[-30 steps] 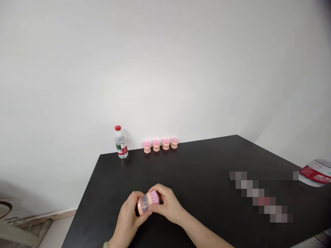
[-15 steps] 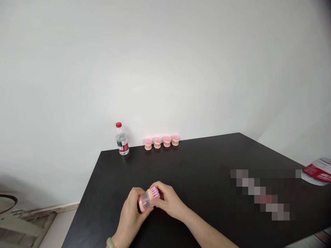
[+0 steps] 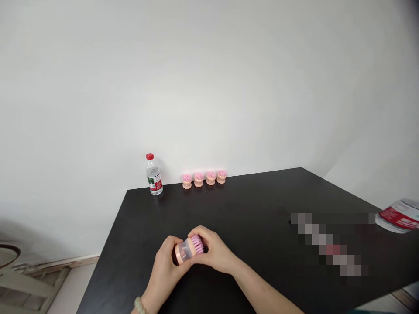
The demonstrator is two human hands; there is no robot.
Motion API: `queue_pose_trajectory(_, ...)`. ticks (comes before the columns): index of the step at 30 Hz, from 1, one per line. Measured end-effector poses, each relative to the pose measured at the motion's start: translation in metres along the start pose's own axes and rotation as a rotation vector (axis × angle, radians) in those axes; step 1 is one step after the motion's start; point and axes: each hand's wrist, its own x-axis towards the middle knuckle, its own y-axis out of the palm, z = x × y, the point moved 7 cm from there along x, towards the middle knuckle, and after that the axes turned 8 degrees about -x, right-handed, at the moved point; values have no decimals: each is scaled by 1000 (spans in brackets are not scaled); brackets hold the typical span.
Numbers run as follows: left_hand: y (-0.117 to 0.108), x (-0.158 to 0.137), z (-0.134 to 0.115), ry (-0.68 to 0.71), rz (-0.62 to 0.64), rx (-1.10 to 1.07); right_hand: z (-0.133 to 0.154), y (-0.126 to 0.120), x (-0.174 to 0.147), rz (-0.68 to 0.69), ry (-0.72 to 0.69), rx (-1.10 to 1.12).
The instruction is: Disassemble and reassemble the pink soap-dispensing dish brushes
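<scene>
Between my two hands, above the black table (image 3: 258, 205), is a small round scrub brush (image 3: 186, 251) with pink bristles, a clear middle and a peach base. My left hand (image 3: 166, 261) is closed around the base end, thumb below and fingers above. My right hand (image 3: 214, 250) grips the bristle end, its thumb and fingers on the rim beside the bristles. The brush lies tilted, bristles pointing right. Along the wall stand several similar brushes (image 3: 198, 179) in a row, bristles up.
A water bottle (image 3: 154, 176) with a red cap stands at the table's back left corner. Another object with a red and white label (image 3: 399, 216) is at the right edge. A blurred, pixelated strip covers part of the table's right side. A pale wall rises behind.
Both hands stay on the brush, and my right hand's fingers have shifted slightly up around the bristle end. The view has moved a little; the standing things have not.
</scene>
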Motion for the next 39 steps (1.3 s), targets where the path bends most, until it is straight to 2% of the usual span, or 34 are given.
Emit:
queue_pose_trajectory(2, 5, 1, 6, -127, 82, -201, 11, -5, -1, 24, -95, 18)
queue_pose_trajectory(5, 24, -6, 16, -389, 287, -624, 30, -10, -4, 94, -285, 13)
queue_pose_trajectory(8, 36, -14, 21, -523, 425, -786, 48, -11, -9, 122, -471, -15)
queue_pose_trajectory(10, 41, -19, 26, -592, 462, -858, 59, -11, -13, 113, -564, -21)
queue_pose_trajectory(12, 45, -25, 35, -738, 474, -977, 69, -13, -18, 94, -644, -24)
queue_pose_trajectory(14, 44, -30, 43, -879, 444, -1070, 77, -20, -23, 38, -708, -39)
queue_pose_trajectory(16, 38, -28, 47, -928, 373, -1108, 77, -35, -25, -61, -721, -56)
queue_pose_trajectory(18, 28, -23, 46, -908, 282, -1147, 65, -52, -21, -149, -624, -83)
queue_pose_trajectory(21, 16, -15, 38, -804, 156, -1179, 22, -75, -7, -225, -275, -193)
queue_pose_trajectory(23, 11, -11, 29, -673, 134, -1143, -11, -92, 0, -302, -27, -325)
queue_pose_trajectory(25, 10, -8, 19, -530, 174, -1083, -35, -106, 2, -391, 124, -444)
queue_pose_trajectory(28, 12, -6, 8, -381, 254, -1030, -57, -120, 3, -482, 201, -557)
queue_pose_trajectory(31, 15, -5, 2, -308, 302, -1003, -71, -131, 2, -558, 246, -657)
queue_pose_trajectory(35, 15, -4, 1, -284, 271, -953, -88, -145, 1, -654, 285, -752)
queue_pose_trajectory(39, 15, -4, 2, -287, 251, -910, -102, -151, 6, -684, 294, -795)
